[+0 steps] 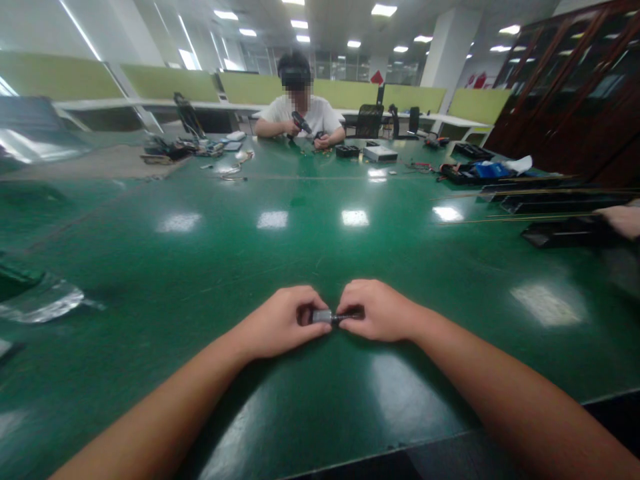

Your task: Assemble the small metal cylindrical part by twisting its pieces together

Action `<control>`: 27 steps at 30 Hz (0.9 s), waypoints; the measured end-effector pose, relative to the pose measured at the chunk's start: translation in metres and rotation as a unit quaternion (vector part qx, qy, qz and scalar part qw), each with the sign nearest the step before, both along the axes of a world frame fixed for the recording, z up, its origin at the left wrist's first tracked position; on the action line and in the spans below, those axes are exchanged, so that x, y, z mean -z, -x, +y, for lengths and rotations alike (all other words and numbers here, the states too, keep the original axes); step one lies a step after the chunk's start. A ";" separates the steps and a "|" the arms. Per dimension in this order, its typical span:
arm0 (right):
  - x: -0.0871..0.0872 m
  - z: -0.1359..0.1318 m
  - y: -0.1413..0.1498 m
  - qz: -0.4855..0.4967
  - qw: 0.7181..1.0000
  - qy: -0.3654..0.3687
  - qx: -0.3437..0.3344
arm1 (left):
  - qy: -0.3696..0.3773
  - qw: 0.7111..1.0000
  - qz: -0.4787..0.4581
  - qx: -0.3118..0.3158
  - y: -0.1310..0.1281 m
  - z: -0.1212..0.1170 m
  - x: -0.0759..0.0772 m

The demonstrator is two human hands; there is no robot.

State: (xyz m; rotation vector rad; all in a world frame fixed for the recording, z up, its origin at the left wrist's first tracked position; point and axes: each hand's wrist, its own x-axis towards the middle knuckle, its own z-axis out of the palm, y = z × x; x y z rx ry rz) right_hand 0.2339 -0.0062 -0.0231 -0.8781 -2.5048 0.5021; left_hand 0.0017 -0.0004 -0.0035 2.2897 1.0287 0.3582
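Note:
Just above the green table [310, 253], my left hand [280, 323] pinches a small silver-grey block-like part [322, 316] between thumb and fingers. From its right end comes a thin dark rod [335, 320]. My right hand [380, 310] is closed around this rod, its thumb and fingertips pressed together on it. The two hands nearly meet, with the part and rod lined up sideways between them. The fingers hide much of both pieces, and I cannot make out their exact kind.
Across the table a person [300, 117] holds a power drill [301, 122]. Parts and cables [175, 145] lie at the far left, and a silver box [380, 154] beyond the middle. Black trays [565, 230] with long thin rods stand at right, beside another person's hand [623, 220]. Clear plastic [47, 300] lies at left.

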 end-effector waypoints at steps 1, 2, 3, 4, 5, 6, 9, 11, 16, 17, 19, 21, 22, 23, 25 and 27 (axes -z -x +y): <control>0.000 0.000 0.000 -0.001 1.000 -0.001 0.000 | 0.000 1.000 0.001 0.000 0.000 0.000 0.000; 0.001 0.000 0.000 -0.002 1.000 -0.002 -0.001 | 0.001 1.000 0.002 0.000 0.000 0.000 -0.001; 0.001 0.000 -0.001 -0.002 1.000 -0.003 -0.001 | 0.002 1.000 0.002 0.001 0.000 0.000 -0.001; 0.001 0.000 -0.001 -0.003 1.000 -0.003 0.000 | 0.002 1.000 0.002 0.002 0.000 -0.001 -0.001; 0.001 0.000 -0.001 -0.003 1.000 -0.003 0.000 | 0.002 1.000 0.003 0.003 0.000 -0.001 -0.001; 0.001 0.000 -0.001 -0.004 1.000 -0.003 0.000 | 0.002 1.000 0.003 0.003 0.000 -0.001 -0.001; 0.000 0.000 -0.002 -0.007 1.000 -0.001 0.003 | 0.000 1.000 0.002 0.001 0.000 0.000 -0.001; -0.001 0.000 -0.003 -0.010 1.000 0.002 0.006 | 0.002 1.000 0.001 0.001 0.000 0.000 -0.002; -0.002 0.000 -0.006 -0.013 1.000 0.009 0.008 | 0.001 1.000 0.003 0.002 -0.001 -0.001 -0.002; -0.003 0.000 -0.007 -0.015 1.000 0.010 0.009 | 0.001 1.000 0.002 0.001 -0.001 -0.001 -0.002; -0.003 0.000 -0.008 -0.017 1.000 0.012 0.010 | 0.000 1.000 0.003 0.001 -0.001 -0.001 -0.002; -0.004 0.000 -0.009 -0.019 1.000 0.014 0.010 | -0.003 1.000 0.005 0.003 -0.001 -0.001 -0.002; -0.004 0.000 -0.010 -0.020 1.000 0.015 0.009 | -0.004 1.000 0.006 0.004 0.000 -0.001 -0.002; -0.005 0.000 -0.010 -0.021 1.000 0.014 0.009 | -0.005 1.000 0.007 0.005 0.000 -0.001 -0.002; -0.005 0.001 -0.011 -0.023 1.000 0.012 0.012 | -0.005 1.000 0.006 0.004 0.000 -0.001 -0.001; -0.005 0.002 -0.011 -0.024 0.999 0.011 0.017 | -0.005 1.000 0.002 0.002 0.000 0.000 -0.001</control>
